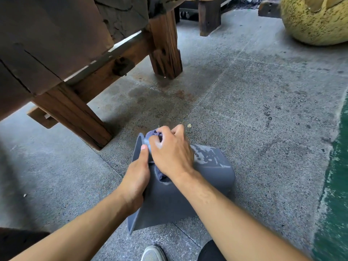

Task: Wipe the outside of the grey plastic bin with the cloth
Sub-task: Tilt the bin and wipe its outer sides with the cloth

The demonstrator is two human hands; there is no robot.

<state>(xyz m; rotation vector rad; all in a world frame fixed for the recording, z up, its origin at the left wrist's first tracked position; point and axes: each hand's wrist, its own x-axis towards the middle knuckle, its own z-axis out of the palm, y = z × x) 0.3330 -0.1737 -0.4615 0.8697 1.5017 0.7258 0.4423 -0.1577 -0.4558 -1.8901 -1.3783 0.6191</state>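
- Now the grey plastic bin lies on its side on the concrete floor, near the person's shoe, mouth to the left.
- The left hand grips the rim; the right hand is closed on the cloth.
- I think long, firm strokes toward the whitish marks on the right work best.

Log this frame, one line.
left hand: gripping bin rim | right hand: pressing cloth on bin | bin: on its side, floor
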